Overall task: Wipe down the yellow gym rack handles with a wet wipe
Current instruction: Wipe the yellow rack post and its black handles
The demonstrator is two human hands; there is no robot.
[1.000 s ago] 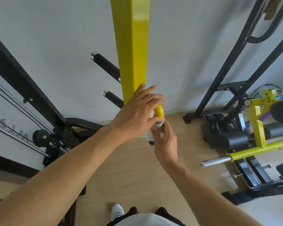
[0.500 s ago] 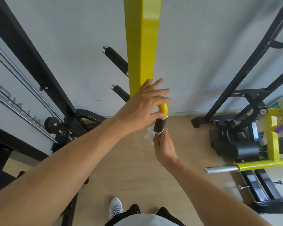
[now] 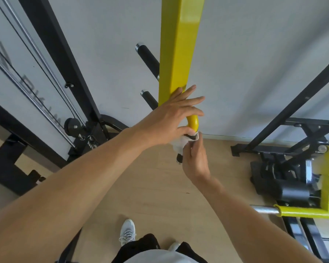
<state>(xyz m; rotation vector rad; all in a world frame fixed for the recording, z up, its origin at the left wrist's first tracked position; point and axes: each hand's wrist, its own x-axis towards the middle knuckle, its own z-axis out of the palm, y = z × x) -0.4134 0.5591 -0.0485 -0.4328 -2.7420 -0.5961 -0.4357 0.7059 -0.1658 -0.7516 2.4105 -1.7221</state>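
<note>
A yellow rack upright point(image 3: 179, 44) runs down the middle of the view. From its lower end curves a yellow handle point(image 3: 193, 122) that ends in a black grip point(image 3: 179, 158). My left hand point(image 3: 171, 118) rests on the post and the top of the handle, fingers spread, thumb under the bend. My right hand point(image 3: 195, 160) is closed on a white wet wipe point(image 3: 179, 146) wrapped around the black grip just under the yellow bend. Most of the grip is hidden by the wipe and my hands.
Two black pegs point(image 3: 147, 56) stick out behind the post. A black cable-machine frame point(image 3: 61, 63) stands left. A black and yellow bench machine point(image 3: 302, 183) with a steel bar point(image 3: 264, 209) sits right. Wooden floor point(image 3: 141, 186) and my shoe point(image 3: 127, 231) lie below.
My right hand with the wipe has slid back up the black grip toward the yellow bend. My left hand has stayed on the post. The view has drifted.
</note>
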